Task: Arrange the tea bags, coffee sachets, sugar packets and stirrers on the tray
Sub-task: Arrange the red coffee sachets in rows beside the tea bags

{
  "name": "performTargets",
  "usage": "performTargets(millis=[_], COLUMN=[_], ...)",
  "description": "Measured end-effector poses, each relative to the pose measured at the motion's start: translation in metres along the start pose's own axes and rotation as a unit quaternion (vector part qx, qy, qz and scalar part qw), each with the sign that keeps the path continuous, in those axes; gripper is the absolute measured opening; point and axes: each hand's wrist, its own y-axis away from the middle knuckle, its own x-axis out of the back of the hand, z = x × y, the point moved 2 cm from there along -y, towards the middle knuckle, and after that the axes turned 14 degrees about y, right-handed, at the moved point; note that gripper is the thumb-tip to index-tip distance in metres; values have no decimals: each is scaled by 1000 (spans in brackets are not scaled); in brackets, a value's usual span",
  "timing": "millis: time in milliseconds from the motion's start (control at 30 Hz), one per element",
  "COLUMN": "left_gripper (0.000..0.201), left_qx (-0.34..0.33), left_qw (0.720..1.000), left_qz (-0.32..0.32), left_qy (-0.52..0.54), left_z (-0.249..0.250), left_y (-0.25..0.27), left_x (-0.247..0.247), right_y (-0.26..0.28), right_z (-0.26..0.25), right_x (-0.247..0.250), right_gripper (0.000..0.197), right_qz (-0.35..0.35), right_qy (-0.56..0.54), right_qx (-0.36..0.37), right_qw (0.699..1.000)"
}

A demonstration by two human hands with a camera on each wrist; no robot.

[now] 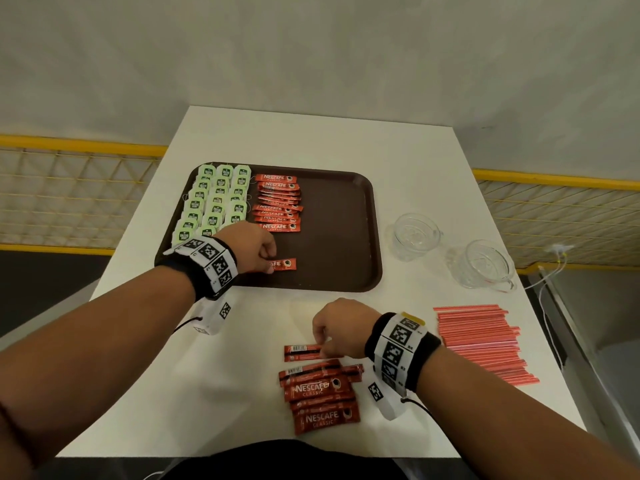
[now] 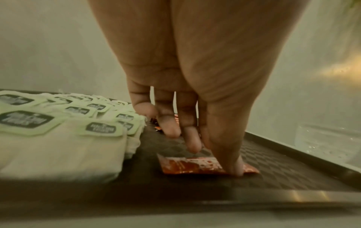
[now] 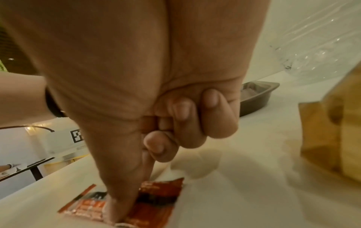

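A brown tray [image 1: 339,237] holds rows of green-tagged tea bags [image 1: 214,202] at its left and a column of red coffee sachets [image 1: 277,202] beside them. My left hand [image 1: 267,263] is over the tray's near part, and its thumb [image 2: 234,166] pins one coffee sachet [image 2: 185,166] that lies flat below the column. My right hand [image 1: 323,344] is over the table in front of the tray. It pinches the end of another coffee sachet [image 1: 301,352] with thumb and forefinger, the other fingers curled in. A pile of loose sachets [image 1: 318,393] lies just nearer me.
Red stirrers [image 1: 481,341] lie heaped at the right of the white table [image 1: 415,168]. Two clear glass cups [image 1: 415,233] [image 1: 485,265] stand right of the tray. The tray's right half is bare. A yellow wire railing [image 1: 69,188] runs behind the table.
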Motion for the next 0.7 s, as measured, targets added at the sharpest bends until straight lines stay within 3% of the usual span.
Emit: performTargets(millis=[200,500,700], left_gripper=[21,18,20], left_qx=[20,26,-3], left_qw=[995,993,993], left_qz=[-62,-29,-8], left_qy=[-72,-115,-114], left_z=[14,12,14], left_y=[-23,-58,-58], left_x=[5,21,21], right_y=[-1,7,7], right_z=[-2,0,-2], right_x=[1,0,7], right_gripper=[8,15,16], right_qz=[5,44,111], right_qy=[0,-75,-130], right_qx=[-15,-42,-64], right_qw=[1000,995,983])
